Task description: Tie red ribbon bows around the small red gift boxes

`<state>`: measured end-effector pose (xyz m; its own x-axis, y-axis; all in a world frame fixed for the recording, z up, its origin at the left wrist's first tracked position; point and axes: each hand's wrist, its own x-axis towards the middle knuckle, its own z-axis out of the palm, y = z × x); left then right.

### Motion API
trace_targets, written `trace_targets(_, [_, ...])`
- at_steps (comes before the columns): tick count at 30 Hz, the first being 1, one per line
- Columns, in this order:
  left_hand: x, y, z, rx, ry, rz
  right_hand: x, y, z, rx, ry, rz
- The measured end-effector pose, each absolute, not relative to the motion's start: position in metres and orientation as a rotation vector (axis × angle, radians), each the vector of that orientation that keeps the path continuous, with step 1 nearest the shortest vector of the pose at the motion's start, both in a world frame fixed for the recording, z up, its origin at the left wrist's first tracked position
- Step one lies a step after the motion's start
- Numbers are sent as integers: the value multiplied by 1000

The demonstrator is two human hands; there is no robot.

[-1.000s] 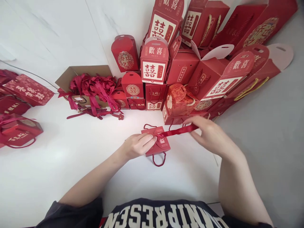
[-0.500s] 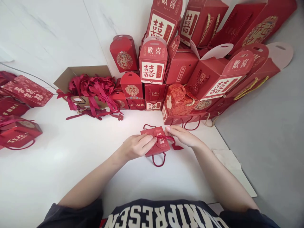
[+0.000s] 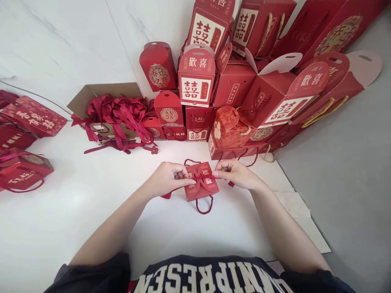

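A small red gift box [image 3: 200,191] lies on the white table, its rounded flaps folded over the top and a twisted cord handle [image 3: 204,212] on the near side, another on the far side. Across the flaps runs a red ribbon [image 3: 201,177], crossed or knotted at the middle. My left hand [image 3: 166,179] pinches the ribbon left of the middle, and a tail of it hangs beyond my fingers. On the right, my right hand [image 3: 233,173] pinches the other ribbon end between thumb and forefinger.
Behind the box, red gift boxes [image 3: 197,79] stand stacked against the wall. A cardboard box [image 3: 81,99] heaped with red ribbons [image 3: 119,112] stands at the back left. More red boxes [image 3: 26,173] sit at the far left. A grey surface [image 3: 342,171] borders the table on the right.
My left hand has moved off the box's top to the left and now holds a ribbon end. My right hand now pinches the other end, and the ribbon is stretched sideways across the box.
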<state>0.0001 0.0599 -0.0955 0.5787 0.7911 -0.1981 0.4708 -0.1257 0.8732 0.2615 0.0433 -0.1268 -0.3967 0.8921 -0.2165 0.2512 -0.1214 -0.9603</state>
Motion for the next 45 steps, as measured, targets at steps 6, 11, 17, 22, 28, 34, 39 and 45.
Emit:
trace_targets(6, [-9,72,-101,1629,1024,327,269,42,-128,-1190,-1688,1540])
trace_targets(11, [-11,76,-101,1626,1021,284,276,43,-134,-1215,-1731,1501])
trace_targets(17, [-11,77,-97,1647,1016,207,273,45,-134,-1152,-1676,1663])
trace_targets(22, [-15,81,-95,1637,947,96,262,41,-133,-1136,-1588,1763])
trace_targets(28, [-22,90,-101,1537,825,61,265,40,-133,-1164,-1639,1687])
trace_targets(34, [-32,99,-112,1470,724,-77,271,43,-138,-1148,-1594,1824])
trace_targets(39, [-39,103,-108,1555,597,-63,270,43,-139,-1142,-1588,1833])
trace_targets(45, [-26,95,-104,1519,482,300,268,43,-139,-1151,-1572,1836])
